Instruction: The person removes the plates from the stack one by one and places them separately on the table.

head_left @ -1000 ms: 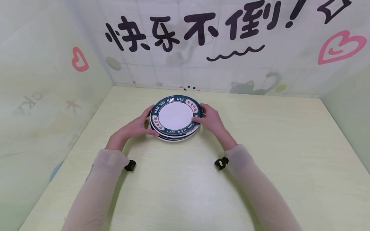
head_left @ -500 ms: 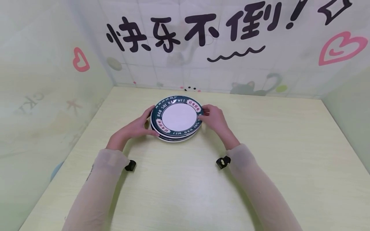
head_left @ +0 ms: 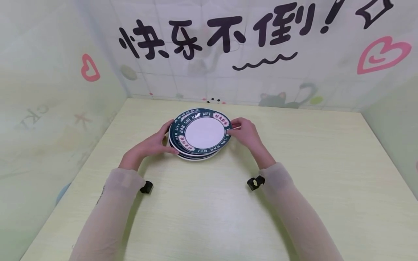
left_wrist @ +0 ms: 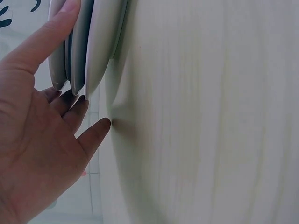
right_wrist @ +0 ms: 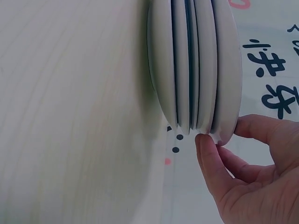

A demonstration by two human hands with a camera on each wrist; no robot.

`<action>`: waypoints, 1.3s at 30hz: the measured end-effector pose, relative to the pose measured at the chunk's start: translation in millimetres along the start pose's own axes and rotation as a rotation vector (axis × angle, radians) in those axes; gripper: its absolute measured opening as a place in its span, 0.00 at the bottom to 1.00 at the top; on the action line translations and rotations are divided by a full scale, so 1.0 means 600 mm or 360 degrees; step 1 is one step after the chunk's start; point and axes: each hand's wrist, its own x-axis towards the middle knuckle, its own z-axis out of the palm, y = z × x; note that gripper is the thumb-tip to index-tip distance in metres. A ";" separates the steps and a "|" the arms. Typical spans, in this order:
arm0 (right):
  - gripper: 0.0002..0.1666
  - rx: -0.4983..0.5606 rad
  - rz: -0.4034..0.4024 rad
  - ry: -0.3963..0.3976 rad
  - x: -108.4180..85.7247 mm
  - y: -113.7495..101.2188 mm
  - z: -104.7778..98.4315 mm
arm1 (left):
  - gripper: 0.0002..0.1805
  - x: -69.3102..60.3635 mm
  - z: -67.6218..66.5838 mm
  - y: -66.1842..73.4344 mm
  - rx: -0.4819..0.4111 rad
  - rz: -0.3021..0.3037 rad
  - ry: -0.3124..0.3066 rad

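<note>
A stack of round plates (head_left: 174, 135) with dark green lettered rims stands near the back of the table. Its top plate (head_left: 205, 132), white in the middle, sits off-centre to the right over the others. My right hand (head_left: 246, 134) pinches that plate's right edge, thumb above and fingers beneath; in the right wrist view the top plate (right_wrist: 229, 70) is tilted apart from those below. Around the stack's left side lies my left hand (head_left: 148, 146), thumb at the front and fingers behind. The left wrist view shows its fingertips (left_wrist: 83, 100) against the lower rims.
The pale wooden table (head_left: 202, 210) runs up to a printed back wall (head_left: 202, 79) with black characters and hearts. Printed side walls (head_left: 49, 119) stand left and right. Black wrist devices (head_left: 255, 182) sit by both sleeves.
The top plate has slid to the right across the stack, baring more of the rim beneath on the left. My right hand has moved right with it; the left hand has stayed put.
</note>
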 end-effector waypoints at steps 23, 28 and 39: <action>0.26 0.0631 0.0129 -0.0026 -0.018 0.014 -0.026 | 0.69 0.000 -0.001 -0.001 -0.0008 0.0022 -0.0009; 0.27 0.0666 0.0127 -0.0016 -0.022 0.020 -0.041 | 0.69 -0.002 -0.001 0.001 0.0018 -0.0007 -0.0010; 0.29 0.0685 0.0120 0.0050 -0.028 0.047 -0.077 | 0.69 0.002 0.000 0.000 0.0030 -0.0014 -0.0009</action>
